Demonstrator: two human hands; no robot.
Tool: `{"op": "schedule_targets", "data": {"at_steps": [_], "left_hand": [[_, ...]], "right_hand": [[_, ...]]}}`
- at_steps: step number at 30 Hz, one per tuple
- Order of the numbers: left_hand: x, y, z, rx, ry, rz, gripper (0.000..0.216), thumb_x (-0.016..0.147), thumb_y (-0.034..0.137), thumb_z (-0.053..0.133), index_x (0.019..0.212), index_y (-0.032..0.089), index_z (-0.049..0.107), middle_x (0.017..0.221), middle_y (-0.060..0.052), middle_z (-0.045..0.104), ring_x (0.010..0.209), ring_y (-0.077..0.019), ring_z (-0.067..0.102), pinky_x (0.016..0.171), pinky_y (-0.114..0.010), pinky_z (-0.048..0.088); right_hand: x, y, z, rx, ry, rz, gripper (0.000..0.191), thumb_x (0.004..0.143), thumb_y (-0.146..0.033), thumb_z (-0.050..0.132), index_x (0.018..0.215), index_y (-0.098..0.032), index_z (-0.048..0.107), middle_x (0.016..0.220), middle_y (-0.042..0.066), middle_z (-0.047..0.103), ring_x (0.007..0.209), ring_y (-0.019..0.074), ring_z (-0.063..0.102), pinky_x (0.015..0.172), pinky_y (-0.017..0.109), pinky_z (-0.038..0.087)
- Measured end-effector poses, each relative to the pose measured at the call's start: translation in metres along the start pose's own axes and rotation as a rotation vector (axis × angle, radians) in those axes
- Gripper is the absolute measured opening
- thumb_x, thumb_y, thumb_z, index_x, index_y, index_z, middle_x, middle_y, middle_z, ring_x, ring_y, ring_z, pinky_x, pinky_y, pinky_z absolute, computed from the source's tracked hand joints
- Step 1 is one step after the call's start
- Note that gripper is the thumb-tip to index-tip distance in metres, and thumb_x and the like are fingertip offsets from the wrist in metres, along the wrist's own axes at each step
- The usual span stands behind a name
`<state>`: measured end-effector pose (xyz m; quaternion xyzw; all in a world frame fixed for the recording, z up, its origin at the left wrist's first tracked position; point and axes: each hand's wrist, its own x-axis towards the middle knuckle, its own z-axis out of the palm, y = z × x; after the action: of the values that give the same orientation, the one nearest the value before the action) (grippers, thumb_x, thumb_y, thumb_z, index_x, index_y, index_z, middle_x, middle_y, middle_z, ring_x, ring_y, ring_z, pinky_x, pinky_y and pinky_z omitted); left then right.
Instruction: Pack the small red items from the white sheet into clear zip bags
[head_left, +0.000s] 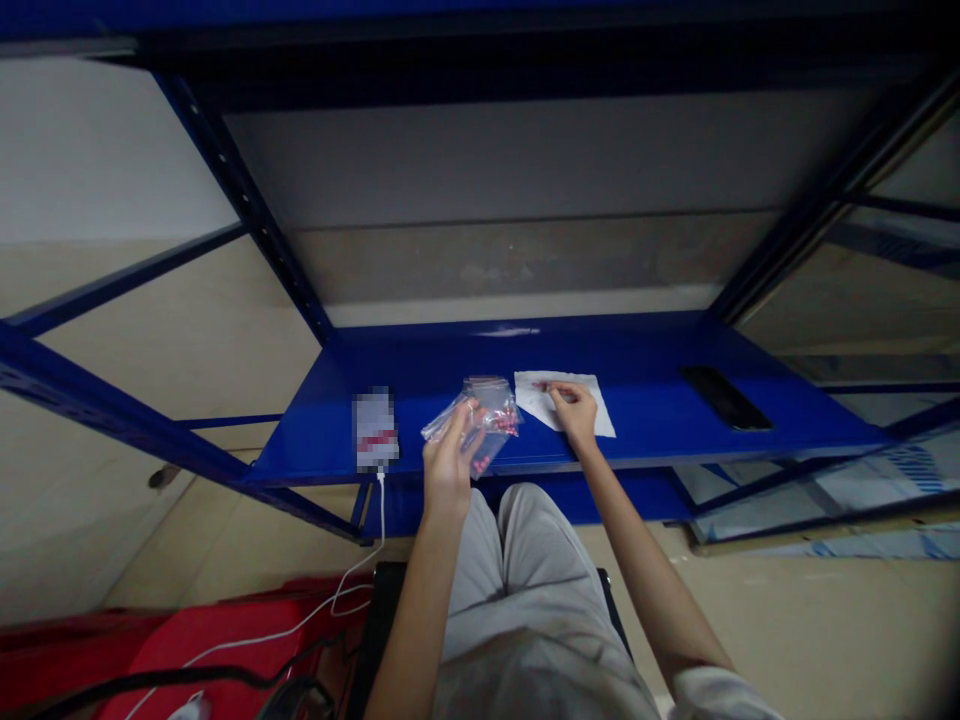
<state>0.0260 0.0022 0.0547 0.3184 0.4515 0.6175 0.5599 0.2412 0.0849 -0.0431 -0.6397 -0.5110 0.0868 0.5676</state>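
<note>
Bags (489, 394) of red beads (505, 421) sat clasped in my left hand (450, 465); beneath my narrowly pinched right hand (577, 409) I saw paper (534, 403).

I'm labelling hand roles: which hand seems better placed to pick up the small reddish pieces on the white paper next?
Probably the right hand: it is over the white paper, fingertips close to the reddish pieces, while the left hand is holding clear plastic bags.

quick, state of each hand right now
Left hand: closed, holding plastic bags.
Right hand: pinched closed over the paper; can't tell if holding anything.
</note>
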Motion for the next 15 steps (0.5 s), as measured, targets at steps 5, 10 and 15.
{"op": "schedule_targets", "data": {"at_steps": [5, 10, 15], "left_hand": [[0.026, -0.042, -0.014, 0.634, 0.271, 0.845, 0.017, 0.079, 0.029, 0.057, 0.087, 0.021, 0.069, 0.100, -0.008, 0.062, 0.106, -0.0221, 0.055, 0.095, -0.042, 0.036], [0.045, -0.085, -0.033, 0.908, 0.188, 1.139, 0.014, 0.078, 0.021, 0.058, 0.088, 0.021, 0.067, 0.100, -0.009, 0.062, 0.107, -0.0227, 0.055, 0.093, -0.045, 0.035], [0.048, -0.098, -0.037, 1.013, 0.152, 1.164, 0.019, 0.080, 0.021, 0.056, 0.096, 0.021, 0.064, 0.103, -0.011, 0.059, 0.111, -0.0241, 0.052, 0.093, -0.044, 0.036]], "right_hand": [[0.001, 0.006, 0.001, -0.040, 0.019, -0.011, 0.024, 0.070, -0.030, 0.054, 0.078, -0.014, 0.069, 0.081, 0.009, 0.066, 0.074, 0.0208, 0.057, 0.069, 0.033, 0.044], [0.001, 0.010, 0.001, -0.072, 0.012, -0.028, 0.024, 0.069, -0.029, 0.053, 0.080, -0.014, 0.069, 0.082, 0.009, 0.063, 0.077, 0.0218, 0.055, 0.070, 0.034, 0.044], [-0.001, 0.007, 0.002, -0.188, -0.031, -0.103, 0.023, 0.068, -0.029, 0.057, 0.082, -0.017, 0.069, 0.085, 0.009, 0.058, 0.085, 0.0245, 0.052, 0.078, 0.038, 0.042]]}}
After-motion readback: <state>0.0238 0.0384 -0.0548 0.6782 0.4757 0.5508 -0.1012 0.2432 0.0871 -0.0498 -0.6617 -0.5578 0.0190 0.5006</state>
